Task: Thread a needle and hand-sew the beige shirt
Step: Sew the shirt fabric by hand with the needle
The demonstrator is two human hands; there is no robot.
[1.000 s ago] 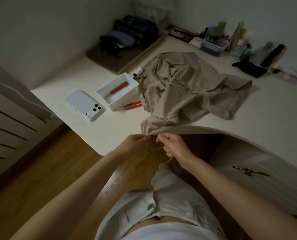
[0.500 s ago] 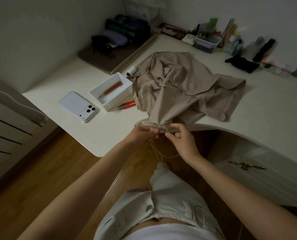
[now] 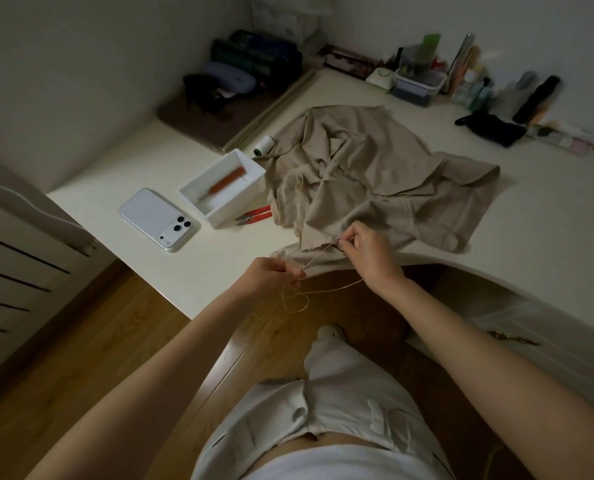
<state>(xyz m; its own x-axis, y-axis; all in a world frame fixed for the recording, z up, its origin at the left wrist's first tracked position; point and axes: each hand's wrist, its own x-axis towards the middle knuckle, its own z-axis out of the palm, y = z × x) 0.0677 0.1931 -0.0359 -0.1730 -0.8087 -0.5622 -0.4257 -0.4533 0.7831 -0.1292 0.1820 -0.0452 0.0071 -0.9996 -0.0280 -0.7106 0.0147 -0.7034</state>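
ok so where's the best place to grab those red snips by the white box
Probably the red handles of the snips, pinched from above, coming from the near side. They lie flat, dark tips pointing left; the white box sits close behind and the beige shirt lies right at the handle end.

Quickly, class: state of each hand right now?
Left hand: closed, pinching the thread.
Right hand: closed, pinching the same thread taut over the beige shirt.

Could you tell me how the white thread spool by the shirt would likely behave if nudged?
The spool lies on its side on the smooth table, so it would probably roll. It looks small, so likely light.
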